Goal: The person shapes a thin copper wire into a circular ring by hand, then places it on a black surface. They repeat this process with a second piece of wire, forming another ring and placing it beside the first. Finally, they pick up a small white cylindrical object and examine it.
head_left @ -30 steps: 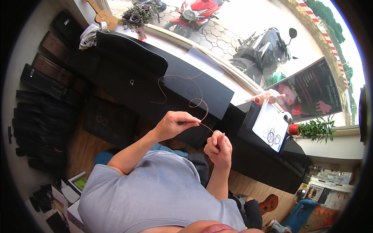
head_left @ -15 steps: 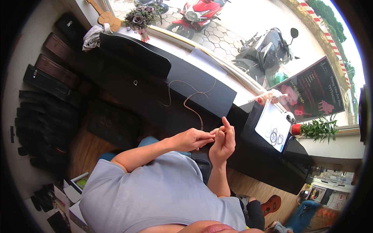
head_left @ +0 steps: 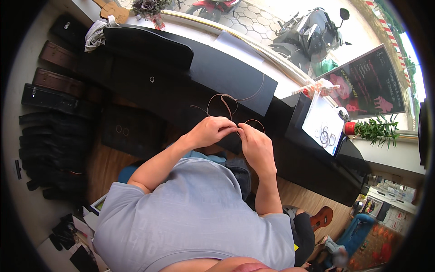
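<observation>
A long, thin copper-coloured string (head_left: 225,103) curls in loose loops over the black desk (head_left: 172,97). Its near part runs into the pinched fingers of my left hand (head_left: 210,131). Close beside it, fingertips almost touching, my right hand (head_left: 257,147) also pinches the string, and a small arc of it rises behind those fingers. The exact spot between the fingertips is hidden. A small ring-shaped coil (head_left: 152,80) lies on the desk farther left.
White paper with several dark string coils (head_left: 324,137) lies at the right. A potted plant (head_left: 374,129) and a flower vase (head_left: 158,22) stand by the window. Black cases (head_left: 52,145) line the left wall. A small wooden guitar (head_left: 321,218) is at the lower right.
My right hand has lowered and turned, with its raised fingers now folded in. The string has been drawn into tighter loops close to my hands. The whole view has shifted slightly.
</observation>
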Motion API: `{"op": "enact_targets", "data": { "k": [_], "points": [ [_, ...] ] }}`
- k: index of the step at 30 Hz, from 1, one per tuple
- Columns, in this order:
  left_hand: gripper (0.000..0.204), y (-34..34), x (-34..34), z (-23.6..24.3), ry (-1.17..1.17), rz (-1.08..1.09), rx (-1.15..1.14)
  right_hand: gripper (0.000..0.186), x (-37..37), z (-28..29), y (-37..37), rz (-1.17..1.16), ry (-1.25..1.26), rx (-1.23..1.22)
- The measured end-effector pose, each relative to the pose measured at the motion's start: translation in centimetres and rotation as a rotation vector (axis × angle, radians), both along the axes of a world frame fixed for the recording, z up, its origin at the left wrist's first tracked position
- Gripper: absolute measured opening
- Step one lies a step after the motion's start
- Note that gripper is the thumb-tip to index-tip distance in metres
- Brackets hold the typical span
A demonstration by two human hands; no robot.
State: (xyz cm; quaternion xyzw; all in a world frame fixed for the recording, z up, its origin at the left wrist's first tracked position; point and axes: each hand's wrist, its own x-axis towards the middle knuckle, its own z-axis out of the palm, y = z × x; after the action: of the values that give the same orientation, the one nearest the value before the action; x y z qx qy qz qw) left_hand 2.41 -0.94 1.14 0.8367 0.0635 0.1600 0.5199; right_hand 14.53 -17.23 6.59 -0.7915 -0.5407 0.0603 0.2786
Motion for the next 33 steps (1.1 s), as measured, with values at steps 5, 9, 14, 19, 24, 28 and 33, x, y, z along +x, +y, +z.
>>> {"op": "enact_targets", "data": {
  "k": [5, 9, 14, 19, 24, 28, 33],
  "points": [
    [0.014, 1.3, -0.2, -1.8, 0.077, 0.077, -0.060, 0.021, 0.4, -2.5, -0.8, 0.019, 0.148, -0.182],
    [0.016, 2.2, 0.1, -2.9, 0.082, 0.099, -0.078, 0.020, 0.6, -2.6, -0.5, -0.002, 0.292, -0.290],
    [0.031, 4.2, 2.1, -7.7, 0.071, 0.614, -0.069, 0.018, 0.4, -3.1, -0.3, -0.080, 0.390, -0.104],
    [0.036, 5.0, 3.0, -9.0, 0.404, 0.355, -0.341, 0.016, 0.2, -4.0, 0.2, -0.108, 0.438, 0.072],
    [0.036, 5.8, 3.1, -10.4, 0.399, 0.375, -0.280, 0.018, -0.1, -1.8, 0.6, -0.209, 0.687, 0.336],
    [0.042, 6.9, 2.7, -12.5, 0.393, 0.424, -0.239, 0.030, 2.6, -0.6, -0.9, -0.286, 0.763, 0.948],
    [0.044, 8.8, 2.0, -13.8, 0.549, 0.471, -0.261, 0.029, 5.3, 3.6, -3.1, -0.194, 0.855, 1.371]
  ]
}}
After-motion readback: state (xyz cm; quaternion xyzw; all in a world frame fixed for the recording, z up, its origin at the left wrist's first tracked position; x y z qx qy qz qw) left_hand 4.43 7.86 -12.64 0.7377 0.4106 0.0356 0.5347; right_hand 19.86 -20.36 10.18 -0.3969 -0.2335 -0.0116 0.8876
